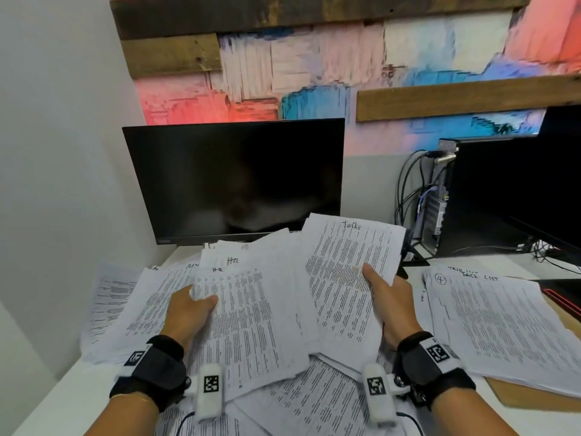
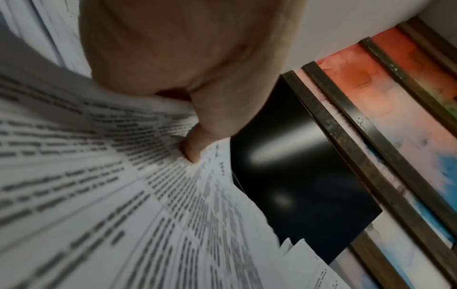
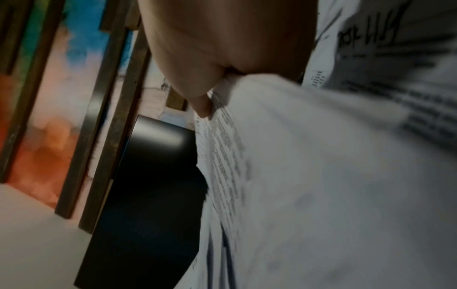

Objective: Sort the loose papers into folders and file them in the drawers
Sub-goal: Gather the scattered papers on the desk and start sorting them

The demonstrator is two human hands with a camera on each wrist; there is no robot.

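Observation:
A heap of loose printed papers (image 1: 176, 309) covers the white desk (image 1: 78, 391). My left hand (image 1: 191, 306) pinches a sheaf headed "HR" (image 1: 248, 309), thumb on top and fingers hidden beneath; the left wrist view shows the thumb (image 2: 197, 142) pressed on the printed sheets (image 2: 99, 195). My right hand (image 1: 386, 297) grips a raised sheaf headed "Tasks" (image 1: 345, 272), thumb on the print; in the right wrist view the thumb (image 3: 197, 93) pinches the paper edge (image 3: 309, 176). A sorted pile marked "4" (image 1: 503, 322) lies at the right on a brown folder (image 1: 534, 401).
A dark monitor (image 1: 235, 180) stands just behind the papers. A black computer tower (image 1: 490, 196) with cables (image 1: 408, 190) and a second screen (image 1: 562, 171) are at the right. A white wall (image 1: 56, 152) closes the left side. A red-edged dark item (image 1: 562, 294) lies far right.

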